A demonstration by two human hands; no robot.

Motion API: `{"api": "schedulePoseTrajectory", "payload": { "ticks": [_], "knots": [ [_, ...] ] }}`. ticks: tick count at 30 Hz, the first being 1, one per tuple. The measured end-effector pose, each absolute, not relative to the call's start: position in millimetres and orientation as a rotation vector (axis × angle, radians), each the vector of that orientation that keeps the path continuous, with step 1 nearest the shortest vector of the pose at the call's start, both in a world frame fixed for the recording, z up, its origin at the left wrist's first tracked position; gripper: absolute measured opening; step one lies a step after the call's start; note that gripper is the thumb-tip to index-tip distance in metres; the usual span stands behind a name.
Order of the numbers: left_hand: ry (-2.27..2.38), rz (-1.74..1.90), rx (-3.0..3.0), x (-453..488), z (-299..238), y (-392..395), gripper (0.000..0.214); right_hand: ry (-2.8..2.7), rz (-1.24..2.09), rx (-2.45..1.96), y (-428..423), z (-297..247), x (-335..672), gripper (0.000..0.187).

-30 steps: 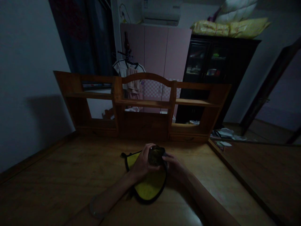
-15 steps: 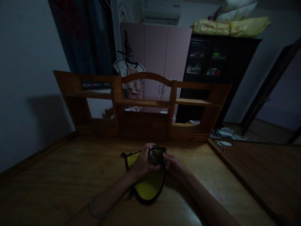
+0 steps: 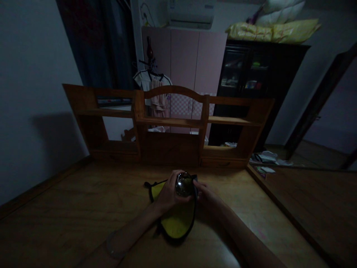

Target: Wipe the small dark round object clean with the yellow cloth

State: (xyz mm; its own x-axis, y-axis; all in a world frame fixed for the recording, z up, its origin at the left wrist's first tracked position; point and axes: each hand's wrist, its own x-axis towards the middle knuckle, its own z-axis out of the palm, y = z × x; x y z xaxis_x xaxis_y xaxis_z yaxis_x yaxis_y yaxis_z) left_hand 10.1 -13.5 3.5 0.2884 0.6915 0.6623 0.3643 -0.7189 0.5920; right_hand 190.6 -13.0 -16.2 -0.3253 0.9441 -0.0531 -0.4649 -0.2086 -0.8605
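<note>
Over the wooden desk (image 3: pixel 83 201), the glossy round object (image 3: pixel 182 185) glinted brighter than before, likely turned slightly, clasped by the left hand (image 3: pixel 168 194) while the right hand (image 3: pixel 205 194) pinched dark trim (image 3: pixel 195 177) at its three o'clock.

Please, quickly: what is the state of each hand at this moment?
Left hand: curled around a shiny round object, holding it.
Right hand: closed, apparently pinching the black edging of the yellow item.
</note>
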Motion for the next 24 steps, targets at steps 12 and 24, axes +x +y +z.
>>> {"api": "schedulePoseTrajectory", "payload": {
  "ticks": [12, 24],
  "knots": [
    [0.995, 1.355, 2.247, 8.3, 1.4, -10.8, 0.075, -1.258, 1.401, -1.016, -21.3, 3.8, 187.2, 0.056],
    [1.009, 1.391, 2.316, 6.5, -1.3, -7.6, 0.077, -1.068, 1.680, -0.747, -23.0, -2.4, 186.2, 0.033]
  ]
}}
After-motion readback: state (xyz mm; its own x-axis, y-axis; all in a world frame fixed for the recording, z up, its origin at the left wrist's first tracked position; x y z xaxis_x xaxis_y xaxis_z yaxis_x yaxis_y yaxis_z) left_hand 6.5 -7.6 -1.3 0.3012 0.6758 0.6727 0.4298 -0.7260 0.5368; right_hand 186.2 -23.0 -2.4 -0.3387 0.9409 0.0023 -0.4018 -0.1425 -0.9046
